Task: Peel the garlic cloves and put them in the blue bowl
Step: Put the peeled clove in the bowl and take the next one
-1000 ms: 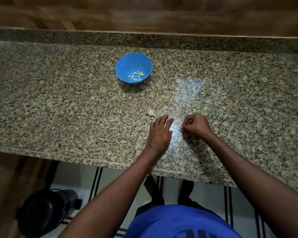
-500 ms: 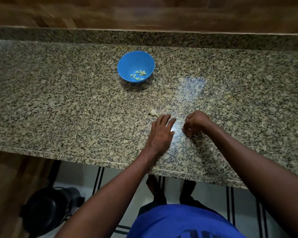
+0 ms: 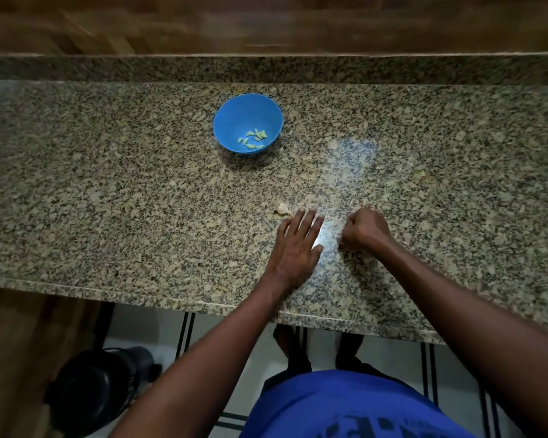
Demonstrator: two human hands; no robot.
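Garlic (image 3: 281, 209), a small pale, papery piece, lies on the speckled granite tabletop (image 3: 108, 200) just beyond the fingertips of the left hand (image 3: 298, 245); whether they touch it cannot be told. The peeled cloves (image 3: 254, 139), pale yellow-green slivers, sit in a loose cluster at the bottom of the blue bowl (image 3: 248, 122), which stands farther back on the tabletop, well apart from both hands. The left hand lies flat, palm down, its grip spread with the fingers straight and pointing away from the person. The right hand (image 3: 365, 229) rests just beside it, knuckles up, fingers curled tightly under; whether that grip pinches anything cannot be told, since the fingertips are hidden.
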